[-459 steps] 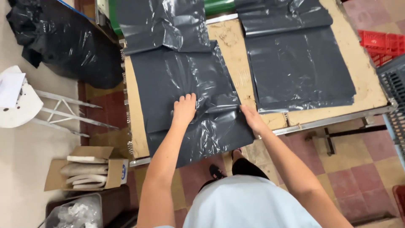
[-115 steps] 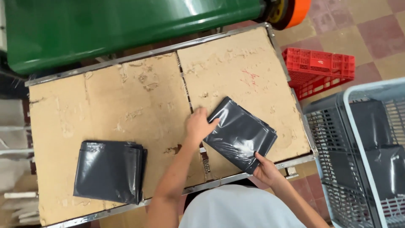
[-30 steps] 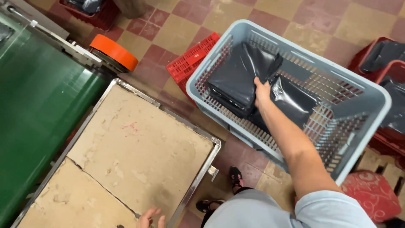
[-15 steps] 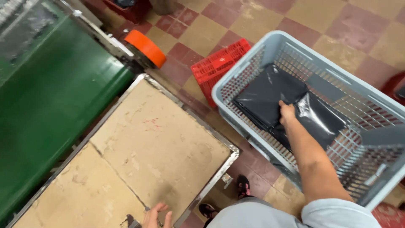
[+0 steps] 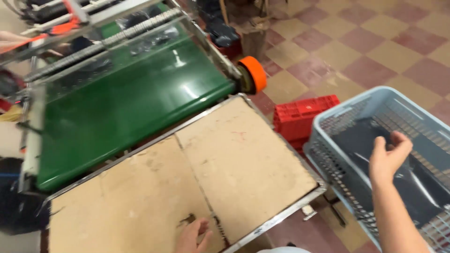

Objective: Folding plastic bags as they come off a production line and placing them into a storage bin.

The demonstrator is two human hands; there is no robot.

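Note:
My right hand (image 5: 388,157) hovers empty above the grey-blue plastic basket (image 5: 328,164), fingers loosely curled and apart. Folded black plastic bags (image 5: 412,182) lie in the basket under it. My left hand (image 5: 193,235) rests on the brown cardboard-topped table (image 5: 187,187) near its front edge, fingers spread, holding nothing. The table has a metal frame.
A green conveyor belt (image 5: 126,103) with an orange roller end (image 5: 255,75) runs behind the table. A red plastic crate (image 5: 302,115) sits on the checkered tile floor between table and basket. Another person's hand (image 5: 11,40) shows at the far left edge.
My right hand has let go of the black bags and lifted up out of the basket. The view has swung left toward the table and the conveyor.

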